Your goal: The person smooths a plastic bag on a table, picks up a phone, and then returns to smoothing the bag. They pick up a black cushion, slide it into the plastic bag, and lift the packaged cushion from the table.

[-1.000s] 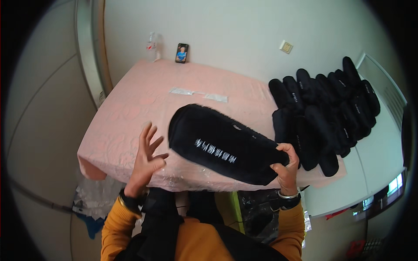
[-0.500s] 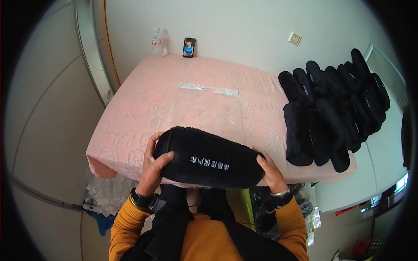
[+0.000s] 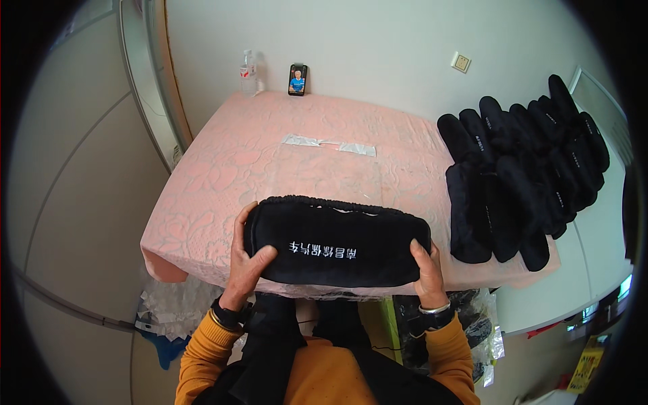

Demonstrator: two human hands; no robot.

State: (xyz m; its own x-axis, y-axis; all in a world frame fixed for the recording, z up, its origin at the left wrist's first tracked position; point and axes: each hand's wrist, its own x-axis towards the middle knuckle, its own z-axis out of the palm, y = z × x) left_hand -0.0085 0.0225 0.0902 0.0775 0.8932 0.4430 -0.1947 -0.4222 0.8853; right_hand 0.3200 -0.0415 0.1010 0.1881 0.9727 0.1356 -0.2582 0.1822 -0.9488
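A long black plush cover (image 3: pixel 337 243) with a gathered elastic upper edge and a line of white lettering, upside down to me, spans between my hands over the table's near edge. My left hand (image 3: pixel 248 260) grips its left end, thumb on the front and fingers behind. At the right end, my right hand (image 3: pixel 426 270) holds it the same way. Just beyond it, a clear plastic bag (image 3: pixel 331 172) with a silvery strip along its far edge lies flat on the pink patterned tablecloth (image 3: pixel 209 169).
Several similar black plush covers (image 3: pixel 503 202) are piled at the right side of the table. A plastic bottle (image 3: pixel 248 75) and a propped phone (image 3: pixel 297 79) stand by the back wall. Crumpled clear plastic (image 3: pixel 172 307) hangs below the table's left front, beside a wardrobe (image 3: pixel 74 196).
My hands have levelled the cover, raising its right end, and its gathered elastic edge shows more plainly. The whole view has shifted slightly.
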